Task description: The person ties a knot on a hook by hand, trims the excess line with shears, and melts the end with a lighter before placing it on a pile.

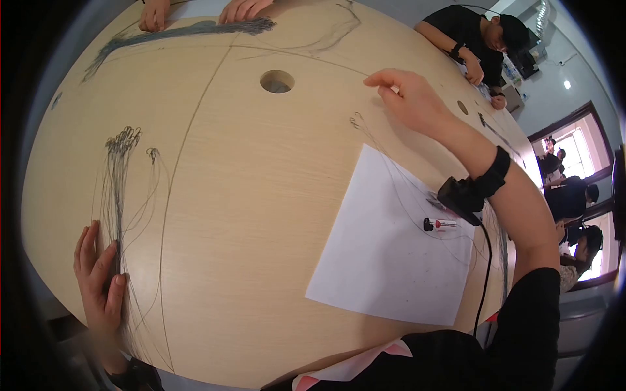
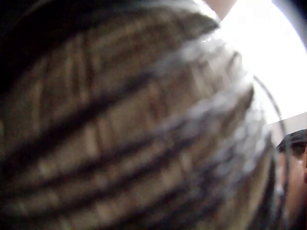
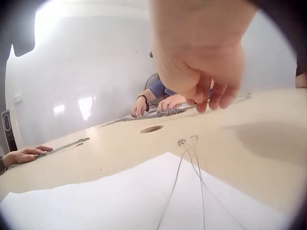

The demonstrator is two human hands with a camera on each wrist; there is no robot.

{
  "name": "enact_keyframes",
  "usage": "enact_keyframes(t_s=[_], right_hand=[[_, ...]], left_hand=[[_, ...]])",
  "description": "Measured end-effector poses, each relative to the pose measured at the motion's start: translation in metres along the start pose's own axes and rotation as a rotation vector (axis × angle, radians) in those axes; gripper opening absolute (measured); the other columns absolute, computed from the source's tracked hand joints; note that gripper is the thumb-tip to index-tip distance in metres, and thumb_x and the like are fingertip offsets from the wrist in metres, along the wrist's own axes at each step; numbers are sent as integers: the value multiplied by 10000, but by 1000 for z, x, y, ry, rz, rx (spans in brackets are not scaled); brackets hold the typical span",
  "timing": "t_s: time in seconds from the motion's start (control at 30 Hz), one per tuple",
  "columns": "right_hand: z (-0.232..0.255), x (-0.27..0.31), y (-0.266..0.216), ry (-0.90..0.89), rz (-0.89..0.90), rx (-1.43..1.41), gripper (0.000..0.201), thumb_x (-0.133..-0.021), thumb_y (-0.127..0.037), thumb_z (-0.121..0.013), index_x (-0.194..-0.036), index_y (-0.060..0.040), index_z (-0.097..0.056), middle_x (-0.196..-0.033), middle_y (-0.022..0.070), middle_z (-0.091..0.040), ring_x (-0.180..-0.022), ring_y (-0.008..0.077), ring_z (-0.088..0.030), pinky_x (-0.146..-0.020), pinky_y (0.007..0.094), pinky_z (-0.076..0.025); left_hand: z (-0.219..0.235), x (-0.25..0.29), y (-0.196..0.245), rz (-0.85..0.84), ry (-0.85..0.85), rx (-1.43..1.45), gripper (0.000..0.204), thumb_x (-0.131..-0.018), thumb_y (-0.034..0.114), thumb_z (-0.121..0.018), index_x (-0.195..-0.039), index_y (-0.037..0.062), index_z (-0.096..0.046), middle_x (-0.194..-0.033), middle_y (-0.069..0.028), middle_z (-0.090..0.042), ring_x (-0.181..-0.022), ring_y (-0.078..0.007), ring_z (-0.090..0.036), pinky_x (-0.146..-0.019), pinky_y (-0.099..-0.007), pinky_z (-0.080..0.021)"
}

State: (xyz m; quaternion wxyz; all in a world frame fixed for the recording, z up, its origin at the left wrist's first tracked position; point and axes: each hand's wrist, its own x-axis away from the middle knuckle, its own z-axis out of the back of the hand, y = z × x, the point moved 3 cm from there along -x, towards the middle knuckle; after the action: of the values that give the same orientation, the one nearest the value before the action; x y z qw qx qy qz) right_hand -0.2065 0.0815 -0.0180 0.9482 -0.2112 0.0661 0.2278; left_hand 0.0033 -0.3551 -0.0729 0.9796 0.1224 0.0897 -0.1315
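Observation:
My left hand (image 1: 98,287) holds a bundle of thin dark strands (image 1: 117,189) at the left of the table, thumb and index fingertips against it. The strands end in a cluster of small loops at the far end. A smaller group of looped strands (image 1: 153,156) lies just right of it. My right hand (image 1: 411,98) is raised over the table, its fingers loosely bent and nothing seen in them. In the right wrist view it hangs above two or so looped strands (image 3: 188,143) that trail across the white paper (image 3: 110,191). The left wrist view is blurred.
A small tube with a black cap (image 1: 440,225) lies at the paper's right side, partly near my wrist camera's cable. A round hole (image 1: 277,82) opens in the table. Across it, another person's hands (image 1: 241,10) rest by a long bundle (image 1: 176,32); a further person (image 1: 473,45) sits right.

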Motion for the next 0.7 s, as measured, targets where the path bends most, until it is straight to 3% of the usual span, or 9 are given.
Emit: enact_keyframes(t_s=[0.07, 0.13, 0.23, 0.3, 0.47, 0.7], right_hand=[[8, -10, -24, -47, 146, 161, 225, -764, -54, -445, -917, 2, -600, -912, 144, -606, -842, 291, -568, -751, 358, -444], [4, -20, -51, -44, 264, 165, 217, -755, -67, -459, -898, 3, -606, -881, 149, -601, -816, 300, -563, -745, 370, -441], [-32, -31, -95, -52, 556, 129, 209, -746, -71, -476, -888, 3, -611, -835, 150, -591, -783, 301, -550, -733, 383, -436], [-58, -27, -126, -52, 742, 86, 209, -747, -62, -478, -896, 2, -610, -821, 144, -585, -777, 295, -542, -727, 384, -434], [-119, -41, -167, -113, 733, -4, 214, -770, -44, -458, -938, -5, -586, -904, 117, -557, -883, 271, -488, -746, 360, -412], [-147, -49, -190, -106, 754, 79, 187, -785, -79, -463, -917, -14, -577, -883, 97, -538, -870, 254, -488, -751, 356, -408]], left_hand=[[2, 0, 2, 38, 2, 71, 374, -833, 244, -477, -1172, 90, -515, -1347, -143, -327, -1266, -321, -246, -1024, -443, -193], [1, -1, 0, 36, -13, 61, 375, -822, 222, -484, -1170, 84, -515, -1346, -146, -324, -1265, -323, -248, -1024, -441, -201], [1, -2, -2, 10, 6, 88, 371, -787, 175, -520, -1139, 60, -529, -1338, -164, -328, -1243, -340, -283, -1021, -423, -222], [9, -7, 8, 59, -22, 8, 361, -767, 221, -526, -1081, 46, -564, -1310, -172, -374, -1224, -349, -299, -996, -429, -231], [8, -13, 3, 116, -7, 28, 381, -732, 269, -533, -1048, 67, -597, -1295, -168, -396, -1214, -355, -313, -986, -429, -239], [2, -7, -1, 93, 26, 28, 426, -765, 399, -521, -1032, 80, -615, -1278, -174, -413, -1191, -374, -333, -970, -444, -249]])
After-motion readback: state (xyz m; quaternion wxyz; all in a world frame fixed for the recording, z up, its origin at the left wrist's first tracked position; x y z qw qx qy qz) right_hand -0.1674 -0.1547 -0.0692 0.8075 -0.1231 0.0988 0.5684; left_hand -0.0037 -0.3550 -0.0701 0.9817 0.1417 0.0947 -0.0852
